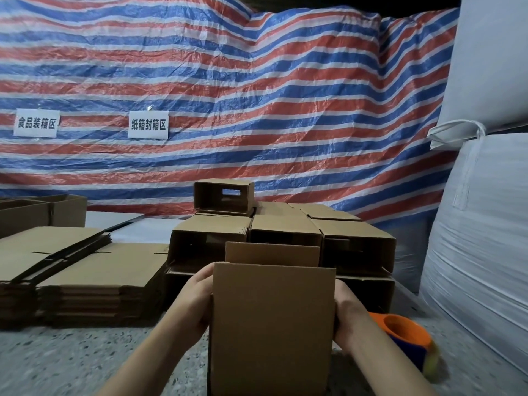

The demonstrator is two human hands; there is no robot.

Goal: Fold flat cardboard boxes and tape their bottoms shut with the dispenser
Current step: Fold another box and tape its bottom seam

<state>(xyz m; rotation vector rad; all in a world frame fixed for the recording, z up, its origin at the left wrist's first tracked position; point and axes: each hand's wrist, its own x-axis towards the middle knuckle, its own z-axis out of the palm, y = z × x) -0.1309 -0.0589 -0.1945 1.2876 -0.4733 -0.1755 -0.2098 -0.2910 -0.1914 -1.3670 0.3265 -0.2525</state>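
two hands clasp one upright cardboard box (273, 324) low in the middle of the view: the left hand (194, 305) grips its left edge, the right hand (350, 318) its right edge, fingers curled behind the panels. just right of the box, on the speckled floor (85, 364), lies an orange tape dispenser (407, 338). left of the box sit stacks of flat cartons (85, 270); behind it, folded boxes (285, 232) pile before a striped tarp (257, 95).
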